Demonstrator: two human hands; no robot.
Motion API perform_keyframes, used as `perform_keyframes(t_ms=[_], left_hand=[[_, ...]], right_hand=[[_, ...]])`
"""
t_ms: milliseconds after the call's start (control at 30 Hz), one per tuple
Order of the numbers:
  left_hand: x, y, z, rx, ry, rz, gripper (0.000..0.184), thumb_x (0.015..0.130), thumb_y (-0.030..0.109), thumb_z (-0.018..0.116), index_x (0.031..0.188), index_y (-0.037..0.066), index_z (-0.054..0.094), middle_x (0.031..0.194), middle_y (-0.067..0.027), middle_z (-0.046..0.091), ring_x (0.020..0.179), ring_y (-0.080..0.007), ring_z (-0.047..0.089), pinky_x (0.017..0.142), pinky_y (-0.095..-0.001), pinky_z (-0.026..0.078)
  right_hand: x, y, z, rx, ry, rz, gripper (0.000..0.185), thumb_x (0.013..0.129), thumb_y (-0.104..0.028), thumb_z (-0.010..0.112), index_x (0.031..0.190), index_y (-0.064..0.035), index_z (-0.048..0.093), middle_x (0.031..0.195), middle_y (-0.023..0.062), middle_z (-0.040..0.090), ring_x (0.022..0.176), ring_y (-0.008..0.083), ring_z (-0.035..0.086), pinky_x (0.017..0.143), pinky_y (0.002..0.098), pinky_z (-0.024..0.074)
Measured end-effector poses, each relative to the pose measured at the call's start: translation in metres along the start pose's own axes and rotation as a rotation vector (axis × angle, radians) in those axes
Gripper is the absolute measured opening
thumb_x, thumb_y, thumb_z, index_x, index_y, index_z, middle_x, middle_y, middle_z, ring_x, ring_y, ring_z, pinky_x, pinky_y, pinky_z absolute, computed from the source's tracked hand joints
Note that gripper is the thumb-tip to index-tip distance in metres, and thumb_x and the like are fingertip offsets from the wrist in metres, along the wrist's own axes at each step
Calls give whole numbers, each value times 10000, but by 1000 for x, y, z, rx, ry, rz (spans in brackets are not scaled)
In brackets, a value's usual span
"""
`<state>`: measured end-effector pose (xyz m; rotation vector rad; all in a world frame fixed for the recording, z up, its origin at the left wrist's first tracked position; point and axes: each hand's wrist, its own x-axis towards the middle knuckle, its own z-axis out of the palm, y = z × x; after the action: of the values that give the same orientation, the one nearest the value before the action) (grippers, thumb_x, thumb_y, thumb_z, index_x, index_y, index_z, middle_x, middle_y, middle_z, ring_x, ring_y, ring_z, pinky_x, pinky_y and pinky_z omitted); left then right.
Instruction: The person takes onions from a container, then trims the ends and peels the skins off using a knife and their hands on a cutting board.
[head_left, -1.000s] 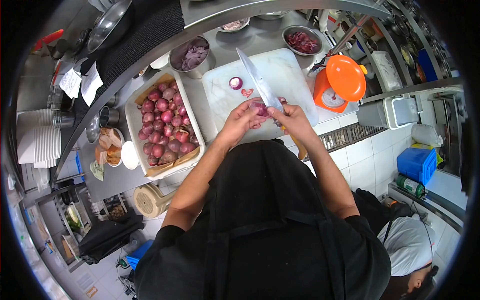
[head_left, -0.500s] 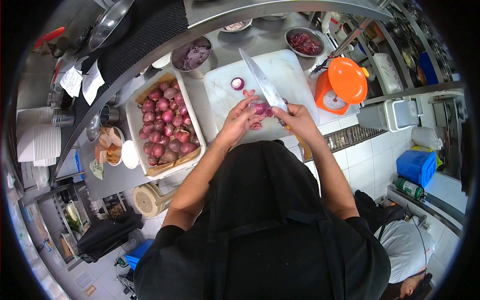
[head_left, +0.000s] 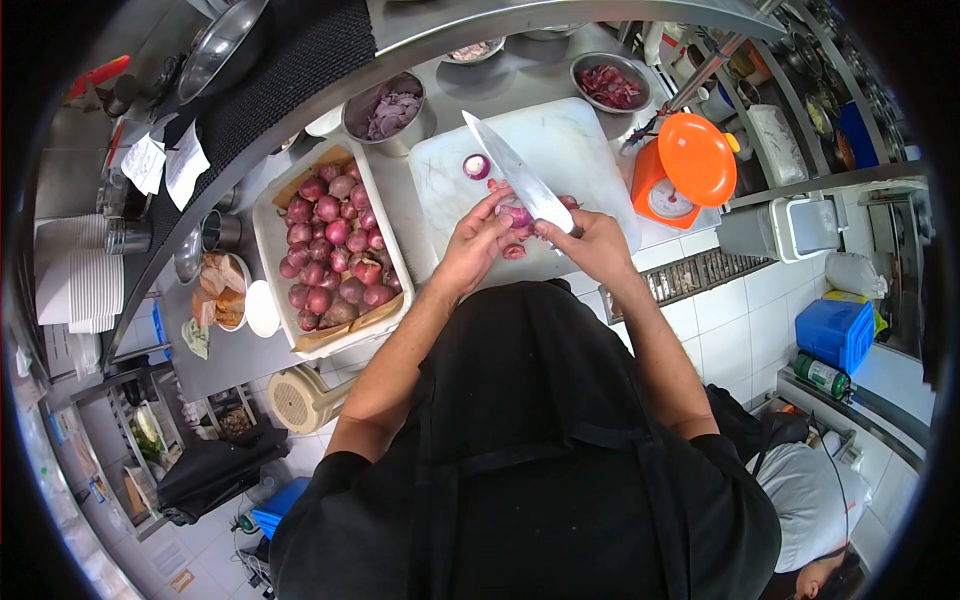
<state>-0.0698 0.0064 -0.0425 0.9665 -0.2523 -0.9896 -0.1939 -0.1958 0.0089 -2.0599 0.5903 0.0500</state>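
Observation:
My left hand (head_left: 480, 240) has its fingers around a red onion piece (head_left: 514, 216) above the front of the white cutting board (head_left: 455, 165). From the right, my right hand (head_left: 592, 245) grips a large knife (head_left: 520, 173), its blade slanting up and left across the board; the handle is mostly hidden. The right thumb is close to the onion piece. A cut onion (head_left: 476, 166) rests near the board's upper left, and a reddish scrap (head_left: 514, 251) lies beside my left fingertips.
Left of the board stands a tray (head_left: 400, 262) of red onions. Behind are a pot (head_left: 418, 123) of sliced onion and a bowl (head_left: 641, 98) of dark red peels. An orange scale (head_left: 648, 185) stands to the right. A co-worker in a grey top (head_left: 805, 490) is at lower right.
The knife blade has tilted further left, and its yellowish handle has gone out of sight. My right hand has turned slightly; my left hand stays around the onion piece.

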Motion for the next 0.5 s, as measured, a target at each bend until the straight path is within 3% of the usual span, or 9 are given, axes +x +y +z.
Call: perform_keyframes(t_ms=[67,167,267,500], left_hand=[[0,0,1,19,-8,12,540,1111,165,564,1620,91,399,1301,-78,663,1077,-193,699,839,-344,596],[-1,0,1,-3,13,13,534,1097,111,567,1602,19,417,1365,-119,663,1269,-237,643,1110,-443,519],[0,-2,2,44,16,43,544,1104,123,577,1617,73,402,1350,-91,633,1121,-197,689,890,-356,601],[-1,-4,5,87,52,44,546,1097,121,603,1611,66,427,1432,-74,592,1144,-159,675,880,-319,604]], right_hand=[[1,4,3,14,7,4,505,891,-593,809,1027,-107,836,761,86,774,736,229,765,699,362,564],[0,4,3,8,7,6,512,890,-608,800,1036,-119,837,764,86,775,746,235,769,707,368,566],[-2,2,0,-57,7,3,527,890,-629,787,1047,-128,836,757,88,770,747,249,768,711,375,568],[-2,4,3,-92,9,10,550,882,-659,776,1044,-136,831,734,82,758,746,256,768,718,382,570]])
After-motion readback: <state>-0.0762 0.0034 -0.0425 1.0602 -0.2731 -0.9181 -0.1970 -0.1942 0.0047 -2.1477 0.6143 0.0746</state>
